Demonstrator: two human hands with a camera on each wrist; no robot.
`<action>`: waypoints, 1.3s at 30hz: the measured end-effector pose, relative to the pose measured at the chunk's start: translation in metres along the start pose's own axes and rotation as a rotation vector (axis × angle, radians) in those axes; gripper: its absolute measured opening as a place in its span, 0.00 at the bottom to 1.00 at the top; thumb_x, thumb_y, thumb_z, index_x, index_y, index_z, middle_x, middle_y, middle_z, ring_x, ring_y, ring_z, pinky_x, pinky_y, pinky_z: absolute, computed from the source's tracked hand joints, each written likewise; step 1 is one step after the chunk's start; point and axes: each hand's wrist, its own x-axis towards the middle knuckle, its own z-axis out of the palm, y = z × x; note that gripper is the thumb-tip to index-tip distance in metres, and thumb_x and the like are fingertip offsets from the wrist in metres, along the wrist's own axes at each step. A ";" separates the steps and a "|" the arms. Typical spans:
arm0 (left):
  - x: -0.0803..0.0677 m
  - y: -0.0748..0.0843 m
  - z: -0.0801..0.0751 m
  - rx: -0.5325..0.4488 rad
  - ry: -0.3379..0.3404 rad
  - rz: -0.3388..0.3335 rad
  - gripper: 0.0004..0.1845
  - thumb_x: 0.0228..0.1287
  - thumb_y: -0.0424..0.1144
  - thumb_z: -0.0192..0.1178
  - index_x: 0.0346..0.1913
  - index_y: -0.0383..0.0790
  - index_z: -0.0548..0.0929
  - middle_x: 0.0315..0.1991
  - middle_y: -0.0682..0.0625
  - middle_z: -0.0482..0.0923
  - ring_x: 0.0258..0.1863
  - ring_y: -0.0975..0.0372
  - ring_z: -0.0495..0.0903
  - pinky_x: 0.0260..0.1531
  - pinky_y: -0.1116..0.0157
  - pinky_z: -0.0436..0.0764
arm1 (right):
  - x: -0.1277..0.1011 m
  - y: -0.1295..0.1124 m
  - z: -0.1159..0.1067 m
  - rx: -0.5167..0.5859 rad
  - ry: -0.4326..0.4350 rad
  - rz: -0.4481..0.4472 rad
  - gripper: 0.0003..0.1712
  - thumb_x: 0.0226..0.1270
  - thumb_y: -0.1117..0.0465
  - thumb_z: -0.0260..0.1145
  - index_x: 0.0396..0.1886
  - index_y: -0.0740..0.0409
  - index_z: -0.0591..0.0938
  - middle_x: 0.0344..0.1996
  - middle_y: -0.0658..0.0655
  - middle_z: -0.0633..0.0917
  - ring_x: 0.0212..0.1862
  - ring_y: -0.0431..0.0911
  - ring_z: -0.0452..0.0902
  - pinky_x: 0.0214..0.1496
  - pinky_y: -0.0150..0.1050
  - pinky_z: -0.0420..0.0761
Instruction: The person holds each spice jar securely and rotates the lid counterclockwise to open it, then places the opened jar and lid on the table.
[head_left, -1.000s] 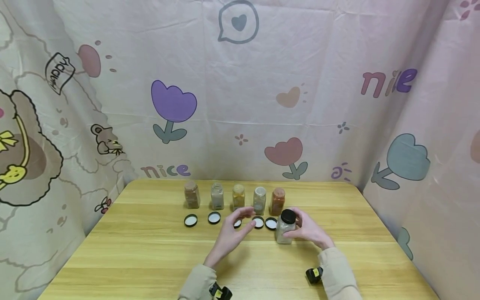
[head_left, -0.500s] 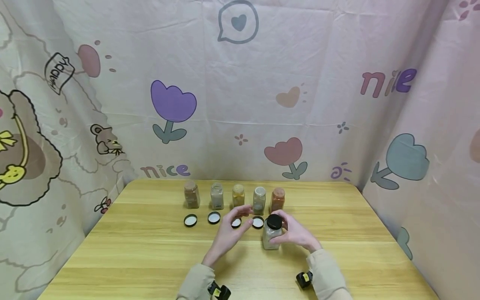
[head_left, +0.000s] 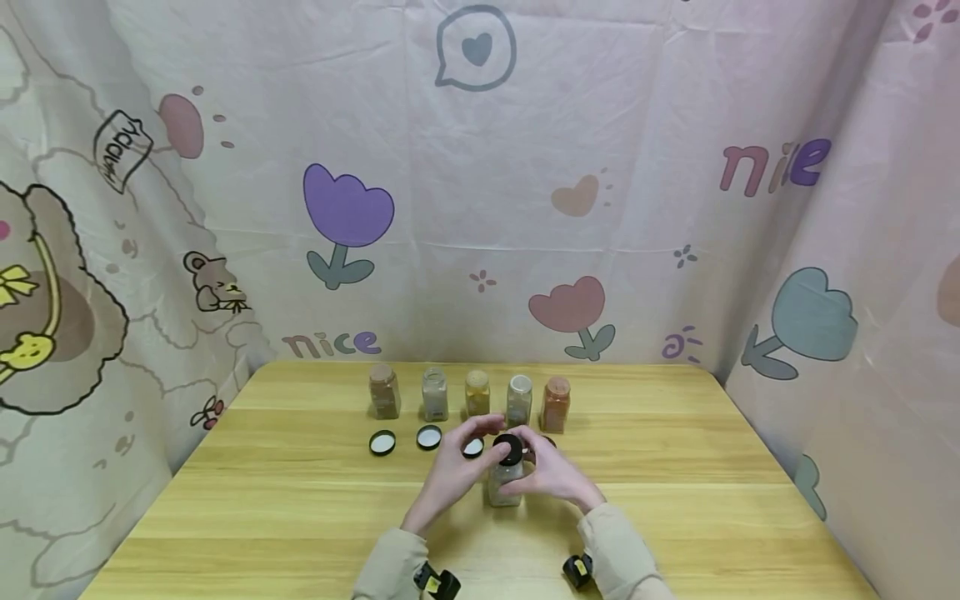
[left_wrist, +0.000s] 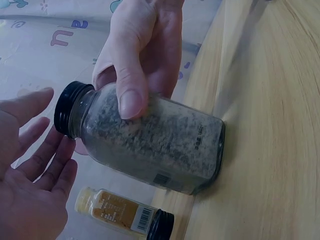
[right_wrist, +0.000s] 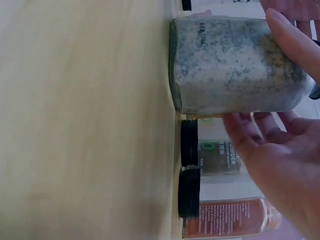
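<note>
A jar point(head_left: 505, 482) with a black lid point(head_left: 511, 449) is stood on the wooden table point(head_left: 300, 517), near the middle and a little toward the front edge. It is filled with a grey speckled powder, as is seen in the left wrist view point(left_wrist: 150, 145). The jar is held by the right hand point(head_left: 551, 475), with the thumb pressed on its side and the fingers curled round it. In the right wrist view the jar point(right_wrist: 235, 65) is seen with its bottom resting on the table. The left hand point(head_left: 457, 467) is kept just beside the jar on its left side, with the fingers relaxed and spread and nothing held in them; in the left wrist view this hand point(left_wrist: 30, 185) is seen close to the lid but apart from it. Behind the hands, toward the back edge, five jars without lids are lined up in a row: a brown one point(head_left: 384, 392), a pale one point(head_left: 434, 394), a yellow one point(head_left: 477, 394), a light one point(head_left: 519, 400) and an orange one point(head_left: 556, 404). In front of that row, loose lids are laid on the table, two of them point(head_left: 382, 442) point(head_left: 429, 437) toward the left edge and one point(head_left: 473, 447) just behind the left hand.
</note>
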 end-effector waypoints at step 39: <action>-0.004 -0.006 0.013 0.119 -0.021 0.176 0.20 0.56 0.34 0.73 0.53 0.39 0.85 0.51 0.45 0.87 0.53 0.52 0.84 0.59 0.59 0.82 | -0.005 0.012 0.005 0.020 0.079 -0.036 0.27 0.47 0.64 0.83 0.43 0.57 0.76 0.39 0.51 0.80 0.42 0.36 0.80 0.53 0.30 0.82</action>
